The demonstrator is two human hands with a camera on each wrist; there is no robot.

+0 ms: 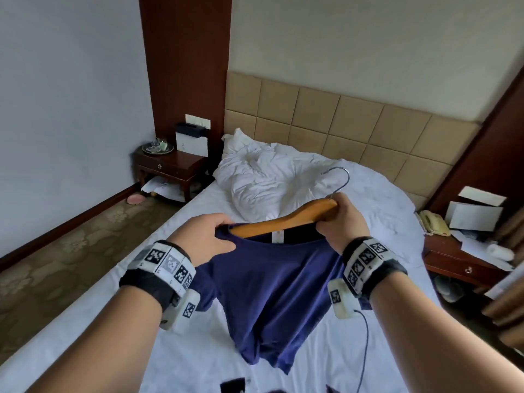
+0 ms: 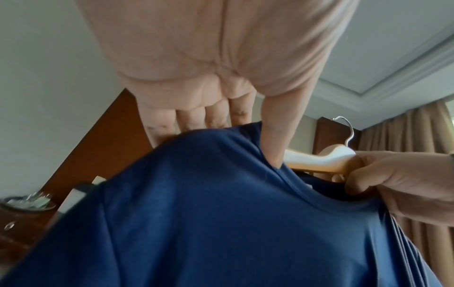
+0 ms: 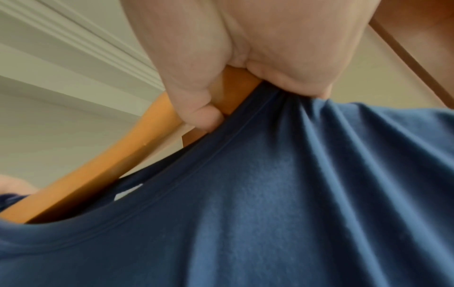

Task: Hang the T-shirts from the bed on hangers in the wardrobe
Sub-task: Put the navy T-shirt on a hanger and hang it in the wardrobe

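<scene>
Above the bed (image 1: 368,194), hands raised, left hand (image 1: 207,236) pinching T-shirt (image 1: 272,293), right hand (image 1: 343,219) gripping hanger (image 1: 283,219)

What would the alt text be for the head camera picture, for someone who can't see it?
Two hands hold a navy T-shirt above a white bed; the left hand grips its collar while the right hand grips a wooden hanger slid partly into the neck. Dark nightstands flank the padded headboard.

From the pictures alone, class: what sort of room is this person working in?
Probably a hotel bedroom. A bed with white linen stands against a padded tiled headboard, with a dark wooden nightstand on one side and a corded telephone on the other.
</scene>
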